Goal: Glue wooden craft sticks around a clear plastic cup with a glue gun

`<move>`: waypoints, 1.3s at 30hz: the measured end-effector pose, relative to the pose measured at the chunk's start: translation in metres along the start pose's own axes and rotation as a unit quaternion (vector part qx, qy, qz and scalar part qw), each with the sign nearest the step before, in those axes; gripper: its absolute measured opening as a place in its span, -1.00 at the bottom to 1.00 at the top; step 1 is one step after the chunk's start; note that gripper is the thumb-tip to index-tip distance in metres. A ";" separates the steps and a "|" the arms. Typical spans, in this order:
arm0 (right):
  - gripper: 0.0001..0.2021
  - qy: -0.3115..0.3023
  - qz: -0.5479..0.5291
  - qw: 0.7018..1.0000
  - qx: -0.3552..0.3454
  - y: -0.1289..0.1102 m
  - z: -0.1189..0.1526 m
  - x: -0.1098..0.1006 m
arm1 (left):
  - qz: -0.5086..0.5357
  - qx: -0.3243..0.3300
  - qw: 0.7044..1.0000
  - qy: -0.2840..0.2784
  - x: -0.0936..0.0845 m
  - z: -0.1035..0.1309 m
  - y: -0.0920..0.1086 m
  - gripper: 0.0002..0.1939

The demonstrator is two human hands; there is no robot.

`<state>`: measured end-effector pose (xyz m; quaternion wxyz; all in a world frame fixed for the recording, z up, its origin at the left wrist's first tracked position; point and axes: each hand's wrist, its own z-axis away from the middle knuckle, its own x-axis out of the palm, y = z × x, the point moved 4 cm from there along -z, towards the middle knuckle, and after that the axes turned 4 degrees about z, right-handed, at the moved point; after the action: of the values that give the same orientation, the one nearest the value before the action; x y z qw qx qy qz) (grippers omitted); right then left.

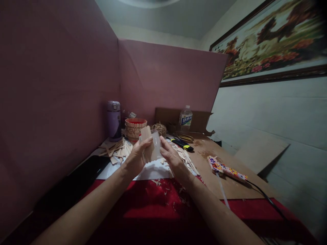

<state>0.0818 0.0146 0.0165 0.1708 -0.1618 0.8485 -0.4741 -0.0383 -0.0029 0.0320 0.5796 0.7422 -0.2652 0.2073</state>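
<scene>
My left hand (140, 153) is wrapped round a bundle of flat wooden sticks (146, 133), held upright above the white paper. Against the bundle's right side stands a translucent white piece (156, 146), perhaps plastic. My right hand (171, 157) has its fingers at the right edge of that piece; whether they pinch it cannot be made out. Loose wooden sticks (116, 149) lie on the white paper (150, 174) to the left, and more are scattered beside my right hand. Behind my hands sits a round container covered with sticks (133, 131), red inside.
A purple flask (114, 121) stands at the back left, a labelled bottle (185, 119) at the back. A black and yellow cutter (182, 144) and a patterned glue gun (226, 169) with a cord lie right on brown board (204, 183). Red cloth (150, 200) covers the front.
</scene>
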 end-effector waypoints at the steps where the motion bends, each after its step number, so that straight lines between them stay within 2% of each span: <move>1: -0.18 0.001 -0.004 1.000 0.002 -0.001 0.000 0.000 | 0.001 -0.004 1.000 -0.002 0.000 0.000 0.000 -0.53; 6: -0.03 0.001 -0.039 0.999 0.011 0.004 0.000 0.002 | 0.002 -0.006 1.000 -0.002 -0.002 -0.001 -0.001 -0.59; 12: -0.06 -0.016 -0.042 0.999 0.000 0.007 0.000 0.003 | -0.005 -0.027 0.999 -0.028 -0.003 -0.001 -0.001 -0.57; 16: -0.09 0.012 0.071 0.997 -0.029 0.004 0.003 0.003 | -0.006 0.000 1.000 -0.014 -0.008 -0.002 0.005 -0.65; 20: -0.16 0.042 0.179 0.980 -0.069 -0.001 0.006 0.004 | -0.035 0.007 0.999 -0.039 -0.010 -0.002 0.007 -0.64; 23: -0.18 0.052 0.229 0.969 -0.083 -0.004 0.008 0.005 | -0.054 0.013 0.997 -0.053 -0.010 -0.002 0.007 -0.62; 26: -0.30 0.064 0.229 0.967 -0.089 -0.003 0.010 0.005 | -0.060 0.020 0.996 -0.057 -0.010 -0.003 0.007 -0.62; 29: -0.42 0.116 0.167 0.975 -0.090 -0.002 0.009 0.000 | -0.066 0.014 0.996 -0.061 -0.012 -0.005 0.006 -0.60; 32: -0.48 0.202 0.084 0.974 -0.063 -0.013 0.002 -0.014 | -0.092 0.003 0.995 -0.037 -0.018 -0.008 0.004 -0.55; 36: -0.61 0.294 -0.021 0.954 -0.061 -0.055 -0.002 -0.045 | -0.112 0.006 0.994 -0.005 -0.024 -0.012 0.003 -0.51; 39: -0.69 0.336 0.015 0.937 -0.091 -0.079 0.003 -0.069 | -0.114 0.014 0.993 0.014 -0.025 -0.013 0.003 -0.49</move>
<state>0.1537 0.0030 0.0925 -0.1331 0.0048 0.8980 -0.4194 -0.0594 0.0130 0.0224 0.5930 0.7722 -0.1679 0.1544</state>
